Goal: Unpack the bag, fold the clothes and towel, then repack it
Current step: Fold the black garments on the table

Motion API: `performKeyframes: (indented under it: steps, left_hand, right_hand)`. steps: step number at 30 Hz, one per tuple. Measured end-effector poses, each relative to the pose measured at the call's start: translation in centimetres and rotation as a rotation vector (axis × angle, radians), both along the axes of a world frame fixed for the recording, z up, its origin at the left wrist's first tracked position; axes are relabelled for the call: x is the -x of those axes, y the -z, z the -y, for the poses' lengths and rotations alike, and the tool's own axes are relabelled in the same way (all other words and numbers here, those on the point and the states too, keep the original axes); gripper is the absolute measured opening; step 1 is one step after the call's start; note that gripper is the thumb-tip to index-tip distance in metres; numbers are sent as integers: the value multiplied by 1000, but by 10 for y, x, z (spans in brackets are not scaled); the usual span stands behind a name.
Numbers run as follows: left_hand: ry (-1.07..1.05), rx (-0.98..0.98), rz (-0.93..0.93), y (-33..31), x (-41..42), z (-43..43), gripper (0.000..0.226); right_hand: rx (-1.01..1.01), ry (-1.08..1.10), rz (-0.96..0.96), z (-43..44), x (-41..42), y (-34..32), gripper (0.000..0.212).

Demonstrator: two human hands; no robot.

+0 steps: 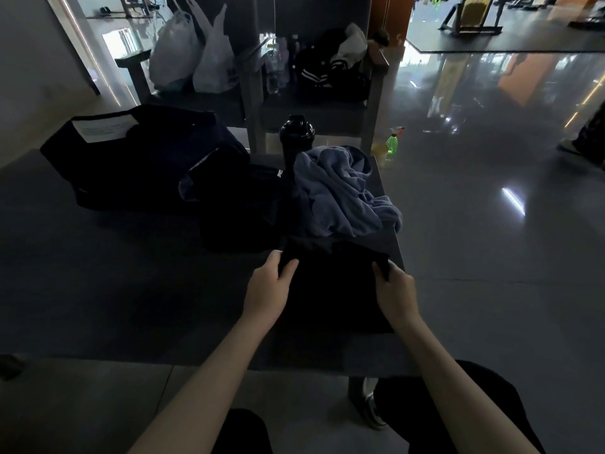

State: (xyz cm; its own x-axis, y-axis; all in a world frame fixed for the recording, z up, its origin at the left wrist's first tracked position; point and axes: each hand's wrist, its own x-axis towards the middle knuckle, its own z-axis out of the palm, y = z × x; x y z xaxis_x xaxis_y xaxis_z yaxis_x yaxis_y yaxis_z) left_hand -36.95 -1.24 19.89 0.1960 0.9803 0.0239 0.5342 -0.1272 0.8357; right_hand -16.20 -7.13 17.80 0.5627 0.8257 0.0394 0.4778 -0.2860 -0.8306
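left hand and right hand each pinched a far corner of the black garment at the right edge of the bench, presumably for folding.

The bag lies left on the table, towel right, bottle behind.

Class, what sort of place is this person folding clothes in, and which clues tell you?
Probably a gym: exercise machines stand in the background, and a black shaker bottle stands behind a blue towel on the bench where the left hand and right hand hold a dark garment.
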Motion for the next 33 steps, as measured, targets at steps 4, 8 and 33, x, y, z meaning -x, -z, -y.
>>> performKeyframes:
  steps: [4, 8, 33]
  left_hand:
    - [-83, 149, -169, 9, -5, -7, 39]
    - [-122, 183, -234, 16, -6, -10, 41]
    - [284, -258, -761, 23, -30, -9, 55]
  right_hand:
    - [148, 8, 73, -7, -5, 1, 36]
    - [-89, 7, 128, -4, -5, 4, 23]
    - [389, -427, 617, -15, 19, 26, 61]
